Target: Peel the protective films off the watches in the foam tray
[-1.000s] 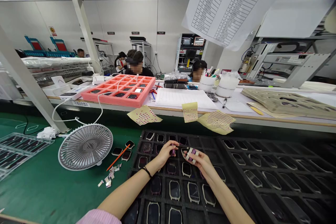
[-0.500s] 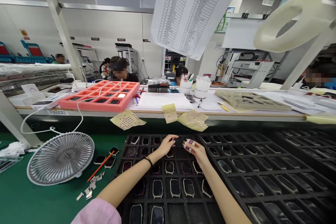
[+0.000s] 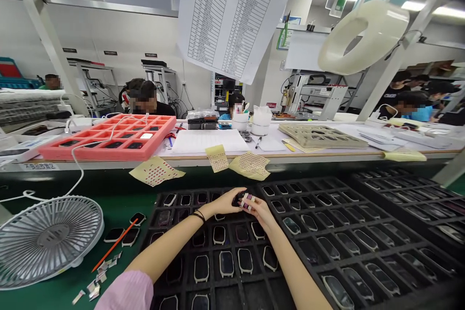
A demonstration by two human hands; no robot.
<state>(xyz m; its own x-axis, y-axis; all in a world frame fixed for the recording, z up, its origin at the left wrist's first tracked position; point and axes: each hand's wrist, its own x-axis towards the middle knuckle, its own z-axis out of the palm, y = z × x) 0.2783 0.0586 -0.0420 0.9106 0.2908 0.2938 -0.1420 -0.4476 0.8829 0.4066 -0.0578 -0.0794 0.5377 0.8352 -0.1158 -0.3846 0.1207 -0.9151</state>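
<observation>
Above the far part of the black foam tray (image 3: 236, 296), both hands meet. My left hand (image 3: 229, 200) is closed around a small dark piece (image 3: 238, 197), mostly hidden by the fingers; it may be a watch body. My right hand (image 3: 258, 209) pinches a small white-and-purple striped piece (image 3: 247, 201) right against it. Watch bodies (image 3: 226, 264) with dark screens and pale frames lie in the tray's compartments beneath my forearms.
More watch trays (image 3: 348, 235) extend to the right. On the green mat at left are a fan (image 3: 51, 240), an orange stick (image 3: 114, 246), loose watches (image 3: 131, 237) and small scraps (image 3: 97, 281). A shelf behind carries a pink foam tray (image 3: 109, 152); yellow sticker sheets (image 3: 156, 171) overhang its edge.
My hands, apart before, have come together, and the striped piece now sits against the dark piece in my left hand. The camera view has turned to the right.
</observation>
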